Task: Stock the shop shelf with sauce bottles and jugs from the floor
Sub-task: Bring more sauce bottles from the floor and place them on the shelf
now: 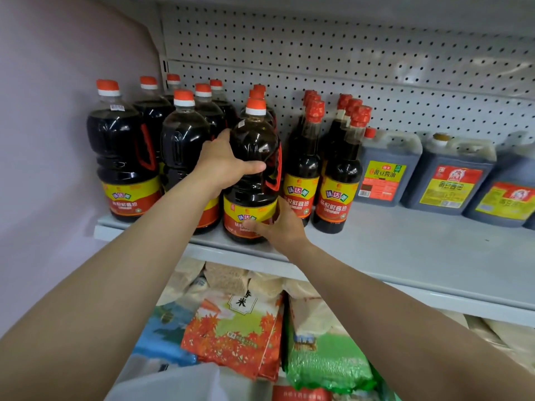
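both hands on a soy sauce bottle at the shelf's front edge

left hand wraps the waist of the big soy sauce bottle, thumb across the front and fingers curled behind. right hand presses its spread fingers against the yellow-and-red label low on that bottle, thumb lying over the label. the bottle stands upright on the grey shelf, near the front lip, with its red handle turned to the right and an orange cap on top.

behind it two more orange caps show in a line. to its left stand six big bottles of the same kind, in two rows of three, touching one another. just to its right are six slim bottles with red foil necks, again in two rows of three. farther right along the shelf sit three square jugs of dark sauce, side by side, the last cut by the frame edge.

a grey pegboard backs the shelf, and a pale wall closes the left side. below the shelf lie bags of rice, among them an orange-leaf one and a green one; their full count cannot be told.
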`<state>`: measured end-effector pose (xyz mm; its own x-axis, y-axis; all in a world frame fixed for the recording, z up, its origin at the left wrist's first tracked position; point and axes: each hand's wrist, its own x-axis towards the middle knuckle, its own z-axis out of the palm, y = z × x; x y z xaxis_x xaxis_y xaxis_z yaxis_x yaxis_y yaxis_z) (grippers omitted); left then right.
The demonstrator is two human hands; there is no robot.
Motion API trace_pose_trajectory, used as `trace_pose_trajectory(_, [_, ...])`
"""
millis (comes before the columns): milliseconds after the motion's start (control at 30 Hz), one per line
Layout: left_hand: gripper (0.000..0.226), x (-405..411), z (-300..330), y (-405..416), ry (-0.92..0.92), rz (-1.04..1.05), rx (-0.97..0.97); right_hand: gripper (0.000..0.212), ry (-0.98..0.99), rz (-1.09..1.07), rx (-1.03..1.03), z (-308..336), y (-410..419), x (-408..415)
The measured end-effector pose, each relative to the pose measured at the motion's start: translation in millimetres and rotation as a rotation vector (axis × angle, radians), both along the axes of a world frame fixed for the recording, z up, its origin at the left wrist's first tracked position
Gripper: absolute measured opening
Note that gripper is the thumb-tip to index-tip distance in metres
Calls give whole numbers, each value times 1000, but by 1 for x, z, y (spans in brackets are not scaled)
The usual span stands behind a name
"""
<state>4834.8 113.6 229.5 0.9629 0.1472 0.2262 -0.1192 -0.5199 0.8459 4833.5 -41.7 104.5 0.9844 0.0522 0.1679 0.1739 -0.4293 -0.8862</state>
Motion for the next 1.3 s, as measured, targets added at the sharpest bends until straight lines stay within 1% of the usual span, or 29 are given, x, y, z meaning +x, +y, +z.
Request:
trace_pose_trajectory(133, [92, -10, -1, -11, -40, 96, 78, 85, 16, -30, -88, 3, -19, -14])
trace_pose_trajectory(233, [100, -26, 0, -31, -65, 191, 139, 77, -3, -99, -139, 9, -52, -33])
trace_pose_trajectory(300, [104, -40, -1, -48, -125, 264, 182, 73, -8, -173, -151, 16, -79, -50])
trace_pose_trajectory(333, [104, -45, -2, -57, -164, 287, 200, 73, -9, -210, -165, 21, -94, -60])
trace_pose_trajectory(400, [102, -57, -4, -81, -214, 285, 220, 78, -3, -282, -190, 29, -125, -82])
trace_pose_trajectory(500, [99, -79, -10, -129, -213, 161, 219, 85, 9, -389, -205, 39, -177, -125])
trace_pose_trajectory(633, [99, -122, -23, -205, -167, -85, 224, 82, 14, -543, -245, 50, -251, -202])
trace_pose_trajectory(767, [96, -191, -40, -289, -43, -349, 224, 78, 26, -683, -354, 53, -325, -299])
trace_pose_trajectory(833, [96, -231, -52, -330, 1, -464, 240, 79, 63, -756, -403, 51, -358, -351])
trace_pose_trajectory(967, [92, -318, -76, -401, 61, -651, 260, 95, 189, -880, -507, 39, -416, -455])
trace_pose_trajectory(1000, [90, -338, -83, -417, 71, -699, 272, 96, 212, -904, -523, 35, -428, -482])
trace_pose_trajectory(1100, [93, -392, -108, -461, 81, -834, 315, 86, 280, -972, -517, 18, -457, -558])
trace_pose_trajectory(1300, [87, -480, -159, -525, 107, -1057, 453, 85, 463, -1135, -413, -31, -491, -666])
